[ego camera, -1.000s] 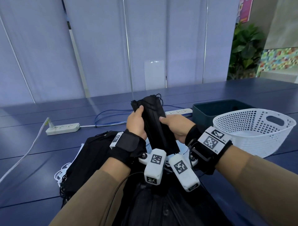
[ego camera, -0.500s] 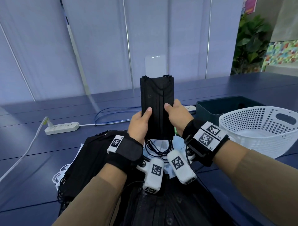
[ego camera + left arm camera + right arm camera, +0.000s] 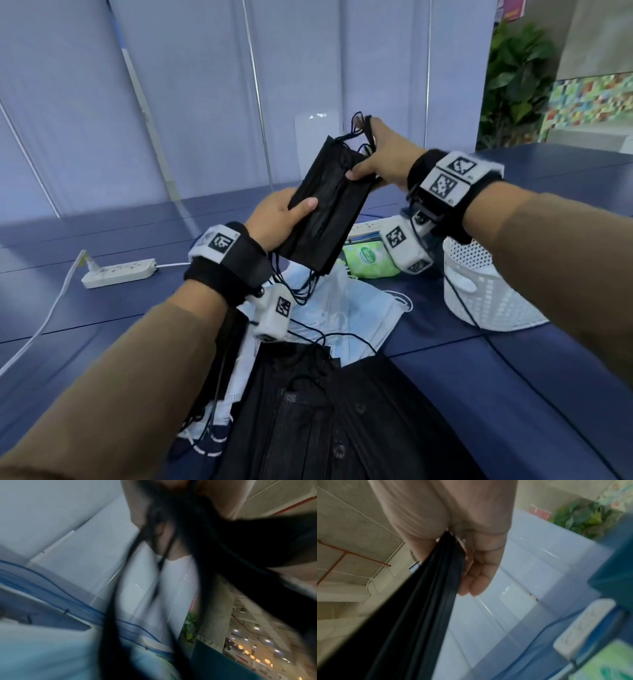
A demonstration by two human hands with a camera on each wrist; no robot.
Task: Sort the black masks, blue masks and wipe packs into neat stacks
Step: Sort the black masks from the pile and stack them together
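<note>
**Black mask stack held aloft in both hands**

Gripped in the air above the dark blue surface [image 3: 102, 308]: a stack of black masks [image 3: 325, 216], tilted, lower end toward the left hand [image 3: 277, 222], upper end toward the right hand [image 3: 383, 161]. Left fingers curled under the lower end, thumb pressed on top. Right thumb and fingers pinched on the upper corner, ear loops [image 3: 359, 128] bunched around the right fingertips; same pinch shown edge-on in the right wrist view [image 3: 423, 601]. Left wrist view badly blurred, only dark loops [image 3: 154, 574] dangling past the palm.

Spread below on the surface: loose blue masks [image 3: 356, 311], more black masks [image 3: 329, 404] nearer the body. Beyond them, a green wipe pack [image 3: 370, 262]. To the right, a white perforated basket [image 3: 479, 301]. To the left, well apart, a white power strip [image 3: 118, 272].
</note>
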